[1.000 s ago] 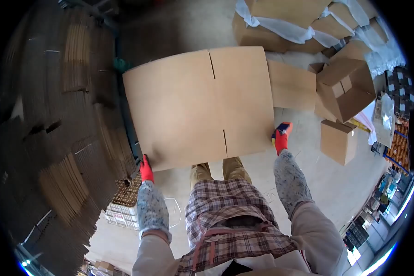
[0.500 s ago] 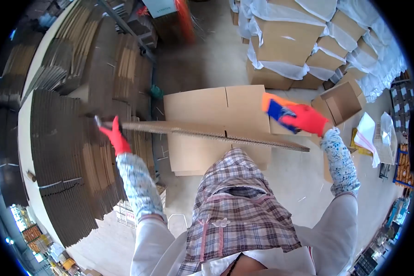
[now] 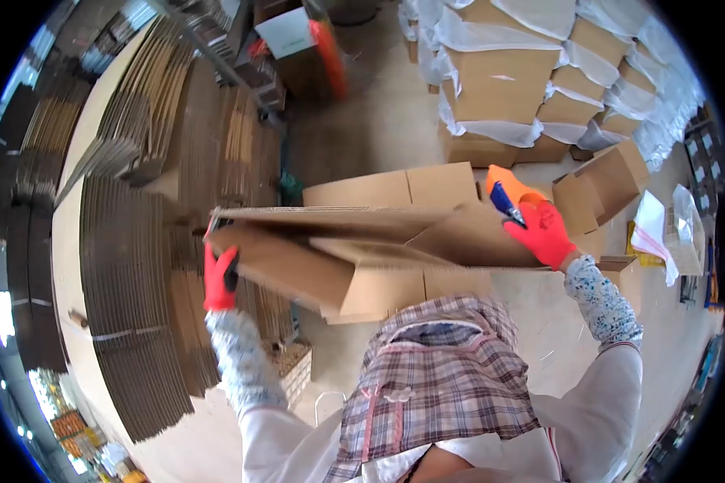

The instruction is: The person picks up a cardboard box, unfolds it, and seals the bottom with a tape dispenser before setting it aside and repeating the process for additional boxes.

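Observation:
A cardboard box, partly opened out of its flat shape, stands in front of my apron with its flaps spread. My left hand, in a red glove, is closed on the box's left edge, thumb on the near side. My right hand, also red-gloved, grips an orange and blue tape dispenser at the box's right end, fingers close over the cardboard. Beneath and behind the box lie flat cardboard sheets.
Tall stacks of flattened cartons line my left side. Boxes wrapped in white plastic are piled at the back right. An open carton sits to the right, near a white cloth. An orange-red sheet hangs farther back.
The flat carton has been spread into an open box shape. My left hand has taken hold of its left edge, and my right hand has come down to its right end with the tape dispenser.

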A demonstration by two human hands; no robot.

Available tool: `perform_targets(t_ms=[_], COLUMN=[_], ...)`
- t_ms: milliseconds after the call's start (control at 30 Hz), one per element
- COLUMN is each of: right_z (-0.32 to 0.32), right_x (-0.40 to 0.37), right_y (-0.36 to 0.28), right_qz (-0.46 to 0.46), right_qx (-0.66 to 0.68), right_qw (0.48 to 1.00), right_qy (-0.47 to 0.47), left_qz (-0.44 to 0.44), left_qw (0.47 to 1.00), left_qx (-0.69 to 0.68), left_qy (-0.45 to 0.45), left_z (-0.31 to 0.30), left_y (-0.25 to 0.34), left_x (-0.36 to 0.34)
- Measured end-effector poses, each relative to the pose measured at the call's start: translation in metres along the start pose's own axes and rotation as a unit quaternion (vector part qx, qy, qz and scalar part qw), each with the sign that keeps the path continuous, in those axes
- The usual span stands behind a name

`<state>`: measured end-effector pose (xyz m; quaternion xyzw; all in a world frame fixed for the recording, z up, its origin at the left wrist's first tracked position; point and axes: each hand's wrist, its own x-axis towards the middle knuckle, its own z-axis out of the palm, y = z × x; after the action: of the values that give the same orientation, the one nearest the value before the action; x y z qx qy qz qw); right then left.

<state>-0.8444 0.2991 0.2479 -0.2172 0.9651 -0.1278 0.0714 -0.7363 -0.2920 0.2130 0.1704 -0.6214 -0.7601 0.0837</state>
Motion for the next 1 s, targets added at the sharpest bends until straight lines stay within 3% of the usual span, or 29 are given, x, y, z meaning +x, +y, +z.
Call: perform_targets(t_ms=[33, 67, 100, 133, 167, 200, 233, 267, 300, 333, 367, 400, 467, 500, 533, 600, 667, 700, 733, 767, 800, 833, 867, 900, 967, 1000], right_z=[-0.004, -0.006, -0.006, -0.007, -0.004, 0.003, 0.007, 0.006, 0.006, 0.007, 0.029, 0.047, 0.032, 0.035, 0.038, 0.034, 0.028, 0.011, 0.0, 0.011, 0.025, 0.049, 0.071, 0.094, 0.131, 0.191], right_x=[0.003, 0.005, 0.006, 0.013, 0.016, 0.018, 0.019, 0.015, 0.008, 0.0, 0.002, 0.004, 0.003, 0.003, 0.003, -0.002, -0.005, -0.013, -0.015, -0.021, -0.026, -0.015, -0.004, 0.007, 0.037, 0.061], right_y=[-0.002, -0.004, -0.008, -0.016, -0.02, -0.024, -0.029, -0.035, -0.044, -0.049, -0.045, -0.039, -0.051, -0.059, -0.061, -0.054, -0.028, -0.022, -0.017, -0.019, -0.028, -0.044, -0.06, -0.075, -0.125, -0.132], right_qz=[0.009, 0.077, 0.142, 0.182, 0.182, 0.224, 0.263, 0.261, 0.211, 0.171, 0.127, 0.085, 0.101, 0.107, 0.113, 0.068, 0.06, 0.096, 0.124, 0.01, -0.106, -0.216, -0.327, -0.412, -0.451, -0.464], right_qx=[-0.008, 0.061, 0.132, 0.193, 0.193, 0.222, 0.252, 0.258, 0.277, 0.292, 0.215, 0.126, 0.164, 0.154, 0.144, 0.196, 0.204, 0.289, 0.369, 0.245, 0.117, 0.111, 0.123, 0.145, 0.195, 0.154], right_qw=[1.0, 0.994, 0.976, 0.963, 0.962, 0.949, 0.925, 0.925, 0.937, 0.941, 0.964, 0.977, 0.975, 0.979, 0.981, 0.974, 0.973, 0.952, 0.92, 0.966, 0.966, 0.962, 0.937, 0.894, 0.871, 0.872], right_qy=[0.013, 0.056, 0.095, 0.047, 0.06, -0.023, -0.109, -0.095, -0.039, 0.022, 0.09, 0.148, 0.109, 0.083, 0.062, 0.092, 0.092, 0.025, -0.042, 0.083, 0.206, 0.123, 0.017, -0.097, 0.009, 0.028], left_qz=[-0.008, 0.001, -0.003, -0.003, 0.001, 0.015, -0.054, -0.12, -0.116, 0.024, 0.035, 0.066, 0.136, 0.045, 0.061, -0.12, -0.103, -0.043, -0.077, -0.107, -0.089, -0.067, -0.046, -0.026, 0.003, -0.042], left_qw=[0.998, 0.997, 0.984, 0.955, 0.909, 0.906, 0.939, 0.955, 0.952, 0.899, 0.892, 0.864, 0.792, 0.538, 0.543, 0.564, 0.699, 0.65, 0.61, 0.574, 0.634, 0.689, 0.651, 0.662, 0.599, 0.687], left_qx=[-0.005, -0.013, 0.091, 0.195, 0.302, 0.308, 0.287, 0.26, 0.263, 0.394, 0.397, 0.467, 0.588, 0.841, 0.836, 0.804, 0.662, 0.72, 0.758, 0.789, 0.744, 0.697, 0.732, 0.724, 0.758, 0.695], left_qy=[-0.059, -0.072, -0.15, -0.222, -0.286, -0.289, -0.183, -0.075, -0.109, -0.19, -0.215, -0.178, -0.086, -0.044, -0.044, -0.141, -0.251, -0.241, -0.218, -0.189, -0.189, -0.188, -0.193, -0.192, -0.257, -0.209], left_z=[0.019, 0.03, 0.039, 0.047, 0.053, 0.055, 0.055, 0.056, 0.06, 0.046, 0.053, 0.07, 0.117, 0.153, 0.171, 0.193, 0.128, 0.124, 0.125, 0.133, 0.113, 0.092, 0.095, 0.101, 0.098, 0.113], left_y=[0.033, 0.031, 0.029, 0.029, 0.033, 0.03, 0.019, 0.011, 0.016, -0.013, -0.028, -0.047, -0.091, -0.143, -0.146, -0.133, -0.128, -0.091, -0.067, -0.055, -0.083, -0.114, -0.123, -0.122, -0.131, -0.093], left_x=[-0.018, -0.012, -0.009, -0.008, -0.008, -0.009, -0.011, -0.017, -0.03, -0.034, -0.038, -0.046, -0.071, -0.087, -0.09, -0.076, -0.025, -0.025, -0.04, -0.044, -0.047, -0.049, -0.046, -0.041, -0.024, -0.038])
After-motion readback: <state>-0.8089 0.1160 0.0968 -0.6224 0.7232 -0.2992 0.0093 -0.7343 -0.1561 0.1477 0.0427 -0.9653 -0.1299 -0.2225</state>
